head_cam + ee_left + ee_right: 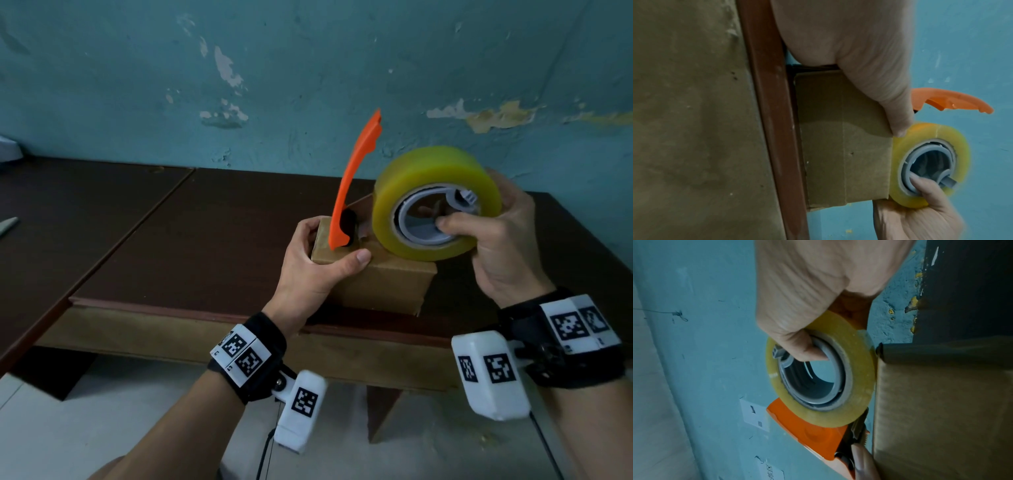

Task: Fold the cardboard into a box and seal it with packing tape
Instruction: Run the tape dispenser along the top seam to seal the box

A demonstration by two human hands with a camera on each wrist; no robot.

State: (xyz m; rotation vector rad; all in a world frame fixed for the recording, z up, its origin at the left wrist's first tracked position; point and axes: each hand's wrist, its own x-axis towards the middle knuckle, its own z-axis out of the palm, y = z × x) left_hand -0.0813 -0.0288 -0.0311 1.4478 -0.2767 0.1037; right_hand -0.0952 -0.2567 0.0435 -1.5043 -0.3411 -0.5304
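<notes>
A folded brown cardboard box (376,284) stands near the front edge of the dark table (205,240). My left hand (325,250) grips its left end, with the thumb lying along the top front edge. On the box top rests a tape dispenser whose orange handle (352,178) points up. Its yellowish tape roll (435,178) sits at the right. My right hand (479,219) holds the roll, thumb hooked inside the grey core. The left wrist view shows the box (838,146), roll (898,146) and handle (953,99). The right wrist view shows the roll (861,369) against the box (941,402).
A peeling teal wall (308,68) rises right behind the table. A pale flat object (7,224) and a white thing (7,147) lie at the far left. The table's front edge (171,306) runs just below the box, with light floor (102,411) beneath.
</notes>
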